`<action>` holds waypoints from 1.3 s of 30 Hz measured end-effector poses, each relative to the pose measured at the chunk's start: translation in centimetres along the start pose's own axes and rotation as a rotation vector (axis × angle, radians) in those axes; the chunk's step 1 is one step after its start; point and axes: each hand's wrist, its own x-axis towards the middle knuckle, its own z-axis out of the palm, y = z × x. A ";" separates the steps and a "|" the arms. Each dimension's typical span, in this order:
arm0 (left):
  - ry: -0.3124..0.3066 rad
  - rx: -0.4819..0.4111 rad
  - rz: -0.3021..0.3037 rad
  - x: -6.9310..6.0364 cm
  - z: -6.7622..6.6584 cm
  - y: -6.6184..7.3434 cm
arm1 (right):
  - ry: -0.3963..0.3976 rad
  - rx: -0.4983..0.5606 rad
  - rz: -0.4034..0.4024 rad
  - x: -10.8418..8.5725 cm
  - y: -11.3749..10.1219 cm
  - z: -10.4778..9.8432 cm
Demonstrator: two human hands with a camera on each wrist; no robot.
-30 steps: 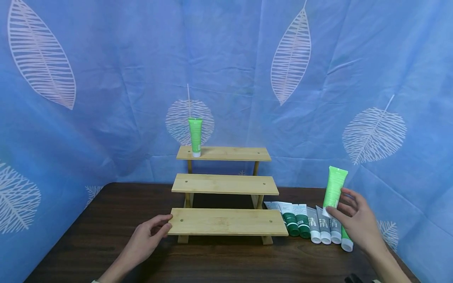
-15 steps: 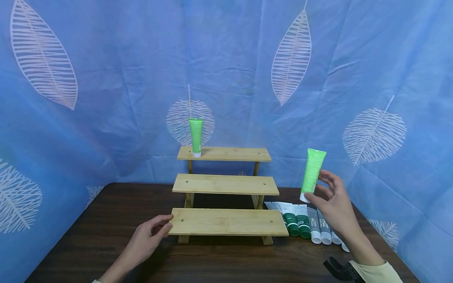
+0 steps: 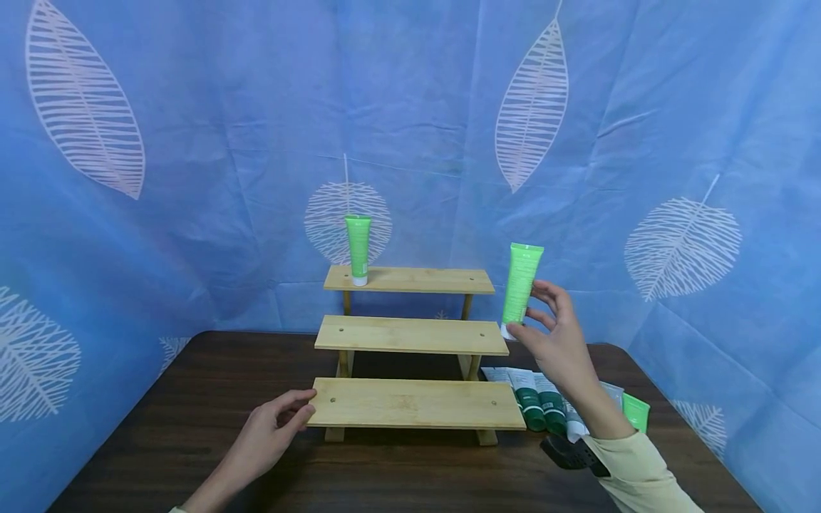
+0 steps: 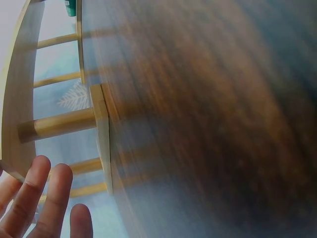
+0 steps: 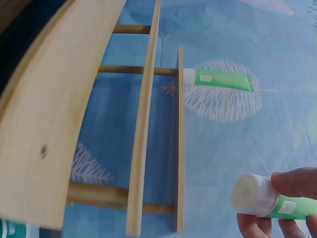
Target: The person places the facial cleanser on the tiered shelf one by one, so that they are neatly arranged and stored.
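Progress looking early: one tube (image 3: 358,246) standing on top shelf (image 3: 423,280); you're pinching second tube (image 3: 522,281) with right hand (image 3: 559,336), near rack's (image 3: 410,335) right end; left hand (image 3: 266,431) touching bottom shelf (image 3: 417,404), can't tell if pinching; remaining tubes (image 3: 532,410) lying on table (image 3: 250,363).

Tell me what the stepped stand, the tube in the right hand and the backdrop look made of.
Stand: pale, smooth wood, possibly bamboo; fine grain shows. Held tube: probably soft plastic, satin, pressed flat at its end. Backdrop: creased, printed sheet, faintly shiny; fabric or plastic, unclear.
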 end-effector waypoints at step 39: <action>0.009 0.007 0.006 0.0 0.1 -0.2 | -0.033 0.187 0.061 9.0 -1.4 11.4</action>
